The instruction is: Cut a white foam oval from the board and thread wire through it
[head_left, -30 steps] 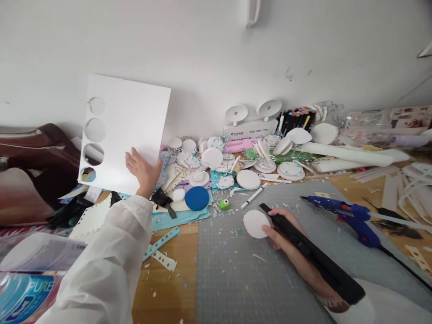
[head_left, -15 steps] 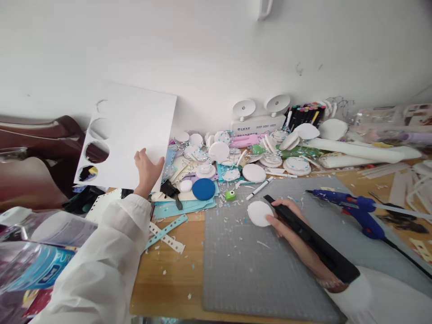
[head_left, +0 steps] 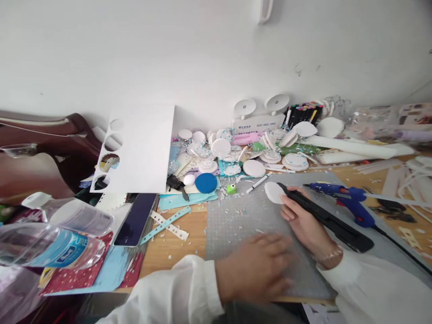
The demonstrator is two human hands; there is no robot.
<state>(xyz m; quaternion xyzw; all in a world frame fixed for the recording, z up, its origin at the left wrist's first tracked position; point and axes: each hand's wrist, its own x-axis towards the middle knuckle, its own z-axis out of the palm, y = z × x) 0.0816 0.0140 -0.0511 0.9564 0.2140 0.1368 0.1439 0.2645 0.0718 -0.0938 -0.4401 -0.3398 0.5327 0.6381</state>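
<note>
My right hand [head_left: 305, 225] is closed around a black utility knife [head_left: 324, 213], which slants from upper left to lower right. The same fingertips pinch a white round foam disc [head_left: 274, 192] by its edge, held above the grey cutting mat [head_left: 232, 252]. Low over the mat's front part is my left hand [head_left: 254, 267], blurred by motion, its fingers stretched to the right with nothing visible in them. A white foam board [head_left: 145, 148] with round holes cut along its left side leans against the wall at the left.
White discs, a blue round lid [head_left: 206, 183], a green punch [head_left: 231, 189] and a white pen [head_left: 259, 183] line the back. A blue glue gun [head_left: 354, 202] lies right. At left are a phone [head_left: 135, 220] and water bottles [head_left: 64, 247]. Paper scraps dot the mat.
My left hand has let go of the white board and come down to the mat's front. The board now leans lower. My right hand, with knife and disc, has shifted slightly right and up.
</note>
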